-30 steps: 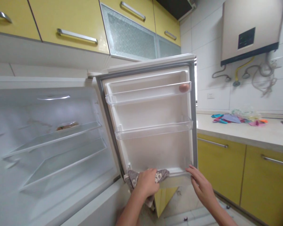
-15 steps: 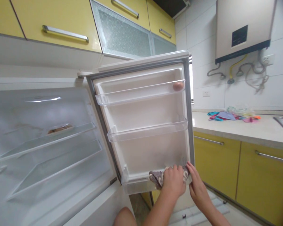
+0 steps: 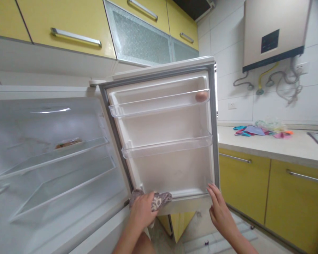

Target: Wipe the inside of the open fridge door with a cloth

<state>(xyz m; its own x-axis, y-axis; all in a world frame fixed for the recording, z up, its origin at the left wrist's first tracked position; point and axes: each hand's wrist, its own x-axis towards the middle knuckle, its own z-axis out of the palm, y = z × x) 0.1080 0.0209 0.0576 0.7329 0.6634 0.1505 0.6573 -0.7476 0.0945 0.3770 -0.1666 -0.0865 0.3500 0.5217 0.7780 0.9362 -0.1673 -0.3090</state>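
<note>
- Far left, the open fridge compartment [image 3: 42,148] holds two clear shelves; one flat brownish item [image 3: 68,143] lies on the upper one, too blurred to identify.
- The fridge door [image 3: 169,173] stands swung open to the right of the compartment, inner side facing the camera. It carries two clear door racks plus a bottom ledge; one egg [image 3: 201,96] sits at the right end of the top rack.
- The left hand [image 3: 142,210] is closed around one patterned grey cloth [image 3: 159,199], pressing it on the door's bottom ledge at its left, hinge-side corner. The cloth bunches out from under the fingers toward the right.
- The ledge runs lengthwise left to right, so its uncovered stretch lies to the right of the cloth, between the two hands.
- The right hand [image 3: 219,210] is open and holds nothing; its fingertips touch the door's lower right corner. It is well apart from the cloth, so the left hand is the nearer.
- Further right, the desk [image 3: 267,146] bears one pile of colourful cloths [image 3: 257,129].
</note>
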